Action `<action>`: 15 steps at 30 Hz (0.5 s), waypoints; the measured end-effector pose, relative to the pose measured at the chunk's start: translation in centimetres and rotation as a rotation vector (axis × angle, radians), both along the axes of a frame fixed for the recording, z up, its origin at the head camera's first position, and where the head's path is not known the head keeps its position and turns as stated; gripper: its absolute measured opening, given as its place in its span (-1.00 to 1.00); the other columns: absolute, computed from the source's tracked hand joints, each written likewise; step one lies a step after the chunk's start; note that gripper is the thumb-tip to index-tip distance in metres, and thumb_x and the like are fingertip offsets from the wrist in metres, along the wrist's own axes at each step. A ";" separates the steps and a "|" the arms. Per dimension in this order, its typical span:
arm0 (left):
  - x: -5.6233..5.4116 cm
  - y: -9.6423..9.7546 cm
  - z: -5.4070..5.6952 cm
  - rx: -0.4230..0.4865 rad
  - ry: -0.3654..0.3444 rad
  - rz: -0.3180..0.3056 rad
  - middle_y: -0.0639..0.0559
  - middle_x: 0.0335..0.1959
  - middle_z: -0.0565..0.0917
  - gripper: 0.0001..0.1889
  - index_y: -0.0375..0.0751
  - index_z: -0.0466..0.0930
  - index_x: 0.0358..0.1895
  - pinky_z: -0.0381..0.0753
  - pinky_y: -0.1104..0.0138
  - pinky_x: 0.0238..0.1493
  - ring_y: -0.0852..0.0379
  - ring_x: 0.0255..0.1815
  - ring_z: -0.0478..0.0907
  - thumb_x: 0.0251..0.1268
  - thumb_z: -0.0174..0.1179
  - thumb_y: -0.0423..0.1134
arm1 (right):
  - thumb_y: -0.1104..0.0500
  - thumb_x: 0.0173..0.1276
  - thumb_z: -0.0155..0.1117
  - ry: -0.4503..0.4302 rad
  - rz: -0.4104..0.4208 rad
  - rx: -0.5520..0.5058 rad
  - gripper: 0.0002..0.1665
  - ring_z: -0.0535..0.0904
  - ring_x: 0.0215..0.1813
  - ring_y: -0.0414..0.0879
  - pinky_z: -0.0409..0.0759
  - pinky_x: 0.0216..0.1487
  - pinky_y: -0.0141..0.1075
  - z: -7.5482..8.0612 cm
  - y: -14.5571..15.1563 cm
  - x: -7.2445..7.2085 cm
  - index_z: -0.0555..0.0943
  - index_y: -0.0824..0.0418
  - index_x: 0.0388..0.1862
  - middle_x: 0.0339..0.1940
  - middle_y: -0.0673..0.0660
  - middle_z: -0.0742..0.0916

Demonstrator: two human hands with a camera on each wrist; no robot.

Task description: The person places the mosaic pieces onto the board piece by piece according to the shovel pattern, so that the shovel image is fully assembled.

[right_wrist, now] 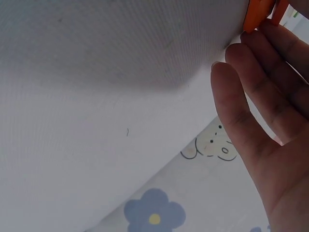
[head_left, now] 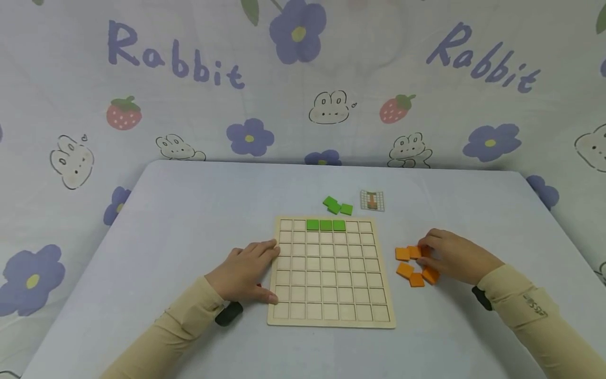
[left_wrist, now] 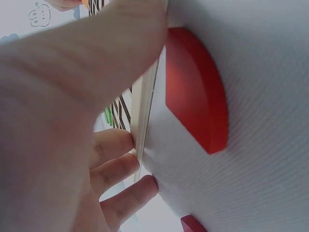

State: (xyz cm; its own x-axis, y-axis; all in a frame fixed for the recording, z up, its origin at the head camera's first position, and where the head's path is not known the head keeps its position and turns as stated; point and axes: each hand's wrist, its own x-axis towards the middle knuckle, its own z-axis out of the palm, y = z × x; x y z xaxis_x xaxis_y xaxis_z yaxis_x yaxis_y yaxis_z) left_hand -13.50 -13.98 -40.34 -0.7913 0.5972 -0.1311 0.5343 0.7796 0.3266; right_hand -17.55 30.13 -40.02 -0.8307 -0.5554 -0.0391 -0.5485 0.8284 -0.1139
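On the cloth (head_left: 303,79), the word "Rabbit" (head_left: 175,55) is written two times: left of the top purple flower (head_left: 298,32), and right of it. On the right sleeve (head_left: 516,300), lower than this flower, small letters (head_left: 535,306) are readable only partly: "ets".

A white cloth backdrop (head_left: 189,116) printed with purple, yellow-centred flowers (head_left: 241,130), red strawberries (head_left: 124,117), black-outlined rabbits (head_left: 326,115) and purple "Rabbit" lettering (head_left: 175,58) hangs behind a white-topped table (head_left: 199,210) with rounded far corners.

The white table (head_left: 180,210) carries a wooden grid board (head_left: 327,279), loose green tiles (head_left: 334,208) and a small card (head_left: 372,200) behind it, orange tiles (head_left: 404,270) to its right, red pieces (left_wrist: 195,92) to its left
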 end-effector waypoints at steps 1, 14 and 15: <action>0.0 0.0 0.0 -0.001 -0.001 0.000 -0.23 0.44 0.23 0.00 -0.35 0.20 0.40 0.33 -0.14 0.13 -0.16 0.42 0.20 -0.02 0.37 0.20 | 0.07 0.14 0.46 0.002 0.000 -0.001 -0.66 0.48 -0.31 -0.22 0.62 -0.23 -0.29 0.0 0.0 0.0 0.66 0.24 -0.17 -0.29 -0.01 0.62; 0.1 0.0 0.1 0.006 -0.002 -0.005 -0.23 0.44 0.23 0.00 -0.36 0.21 0.40 0.32 -0.15 0.13 -0.17 0.41 0.20 -0.02 0.38 0.20 | 0.03 0.21 0.41 -0.006 -0.017 -0.036 -0.66 0.58 -0.19 -0.11 0.62 -0.12 -0.15 0.6 1.2 -0.1 0.66 0.21 -0.13 -0.23 0.01 0.64; 0.1 0.0 0.1 0.005 -0.004 -0.004 -0.23 0.44 0.23 0.00 -0.36 0.21 0.40 0.32 -0.15 0.13 -0.17 0.42 0.20 -0.02 0.38 0.20 | 0.05 0.21 0.41 -0.006 -0.016 -0.039 -0.67 0.58 -0.19 -0.10 0.62 -0.12 -0.15 0.7 1.2 -0.1 0.66 0.21 -0.13 -0.23 0.02 0.65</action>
State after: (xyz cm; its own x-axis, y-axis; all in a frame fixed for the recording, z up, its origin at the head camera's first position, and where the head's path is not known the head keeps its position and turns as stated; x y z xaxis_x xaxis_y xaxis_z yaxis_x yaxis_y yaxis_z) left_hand -13.42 -14.00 -40.25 -0.7884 0.6010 -0.1311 0.5361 0.7758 0.3326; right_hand -17.66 31.32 -39.33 -0.8394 -0.5431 -0.0224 -0.5343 0.8320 -0.1491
